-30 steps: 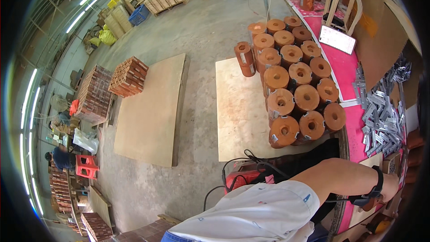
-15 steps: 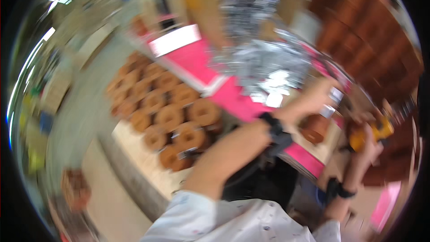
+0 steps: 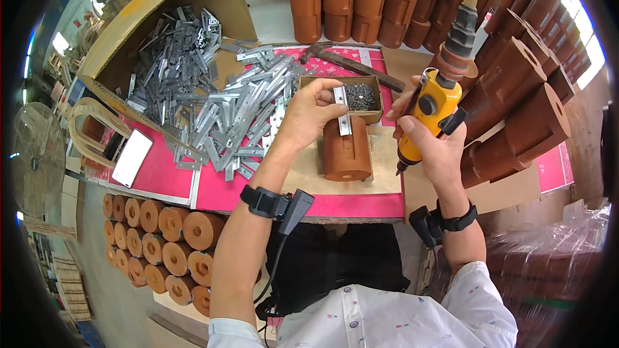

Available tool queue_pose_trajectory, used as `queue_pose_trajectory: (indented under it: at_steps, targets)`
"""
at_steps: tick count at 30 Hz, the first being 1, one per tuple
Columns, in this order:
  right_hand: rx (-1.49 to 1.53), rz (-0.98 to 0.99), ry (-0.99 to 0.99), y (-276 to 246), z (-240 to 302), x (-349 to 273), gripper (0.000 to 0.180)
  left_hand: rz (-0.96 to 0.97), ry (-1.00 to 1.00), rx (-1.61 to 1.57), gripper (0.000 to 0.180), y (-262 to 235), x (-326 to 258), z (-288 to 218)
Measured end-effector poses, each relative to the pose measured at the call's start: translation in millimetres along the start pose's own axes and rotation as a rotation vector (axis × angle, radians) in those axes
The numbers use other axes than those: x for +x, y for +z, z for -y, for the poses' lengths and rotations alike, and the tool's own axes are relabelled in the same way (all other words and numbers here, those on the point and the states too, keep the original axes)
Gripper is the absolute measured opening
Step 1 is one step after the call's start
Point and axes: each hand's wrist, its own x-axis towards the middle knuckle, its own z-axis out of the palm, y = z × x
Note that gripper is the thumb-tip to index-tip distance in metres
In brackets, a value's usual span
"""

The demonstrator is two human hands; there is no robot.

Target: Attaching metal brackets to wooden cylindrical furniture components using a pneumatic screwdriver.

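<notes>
Near the bench's front edge, a metal plate (image 3: 342, 111) is pinched onto a wooden block (image 3: 347, 149) by the left hand (image 3: 308, 114); a yellow driver (image 3: 427, 111) is clenched in the right hand (image 3: 431, 145), likely needing a screw next.

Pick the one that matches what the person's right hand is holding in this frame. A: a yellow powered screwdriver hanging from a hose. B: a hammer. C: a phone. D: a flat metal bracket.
A: the right hand grips the yellow powered screwdriver with its tip pointing down, while the left hand holds a metal bracket on the brown wooden cylinder.
</notes>
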Motion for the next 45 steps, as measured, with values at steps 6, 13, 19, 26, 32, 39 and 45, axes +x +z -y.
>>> queue_pose_trajectory:
  at_steps: [6,13,19,26,32,39,45]
  targets:
    - [0.02,0.005,-0.014,3,1,-1,0.05,-0.006,-0.072,0.025,0.043,-3,5,7]
    - [0.117,-0.01,0.016,4,2,-4,0.033,0.102,-0.184,0.014,0.043,-5,9,3]
    - [0.068,0.009,0.041,4,3,-4,0.035,0.279,-0.229,0.17,0.038,-8,-6,4]
    - [0.099,-0.013,0.01,6,3,3,0.039,0.132,0.091,0.353,0.043,-10,-11,8]
    - [0.088,-0.023,0.01,9,9,19,0.039,0.121,0.377,1.002,0.024,-26,40,29]
    - [-0.129,-0.19,0.02,3,11,19,0.01,-0.001,0.333,1.042,0.014,-8,84,76]
    - [-0.065,-0.051,-0.135,-10,-15,28,0.053,-0.064,0.155,0.974,0.016,5,69,63]
